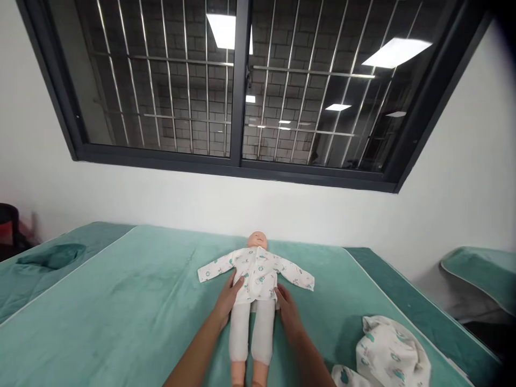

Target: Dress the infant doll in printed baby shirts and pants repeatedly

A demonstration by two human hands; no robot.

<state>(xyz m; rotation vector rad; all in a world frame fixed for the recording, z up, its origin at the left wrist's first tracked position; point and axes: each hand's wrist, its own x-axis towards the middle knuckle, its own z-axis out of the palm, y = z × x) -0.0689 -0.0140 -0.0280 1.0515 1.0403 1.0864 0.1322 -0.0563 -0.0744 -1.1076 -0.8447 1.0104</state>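
A baby doll (pixel 257 237) lies on its back on the green-covered bed, head toward the wall. It wears a white patterned baby shirt (pixel 260 269) with sleeves spread to both sides, and plain white leggings (pixel 240 333); its bare lower legs run out of view at the bottom. My left hand (pixel 228 296) is closed on the shirt's left edge, near the waist, thumb on top of the cloth. On the opposite edge, my right hand (pixel 287 309) pinches the shirt, its fingertips partly hidden beside the doll.
Crumpled patterned white cloth (pixel 393 352) lies at lower right on the green bed cover (pixel 133 301). Behind the bed is a white wall (pixel 193 201) below a dark-framed window (pixel 237 166). Another green padded edge (pixel 479 271) juts out at right.
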